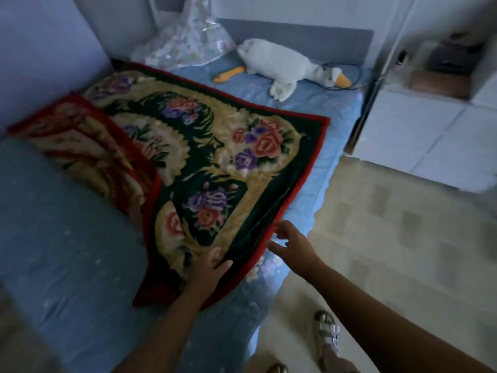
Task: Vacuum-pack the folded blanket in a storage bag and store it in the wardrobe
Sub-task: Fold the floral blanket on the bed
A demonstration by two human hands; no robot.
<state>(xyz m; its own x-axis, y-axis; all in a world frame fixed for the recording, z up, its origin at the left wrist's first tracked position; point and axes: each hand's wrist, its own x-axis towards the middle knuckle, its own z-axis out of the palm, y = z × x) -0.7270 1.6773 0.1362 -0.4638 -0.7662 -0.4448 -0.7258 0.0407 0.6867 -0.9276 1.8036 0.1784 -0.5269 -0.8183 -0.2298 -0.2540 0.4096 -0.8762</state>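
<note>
The floral plush blanket with red border point(204, 146) lay spread across the blue-sheeted bed point(67, 238), its near corner at 6 o'clock. Your left hand point(208, 267) rested flat on that corner, grip open, fingers extended. Your right hand point(291, 244) hovered just beside the blanket's edge, grip open, holding nothing. The clear patterned plastic storage bag point(188, 41) stood at 12 o'clock, beside the white plush goose point(282, 64).

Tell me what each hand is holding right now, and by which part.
The left hand rests flat on the blanket near its red near edge, gripping nothing. The right hand hovers open beside that edge, empty.
</note>
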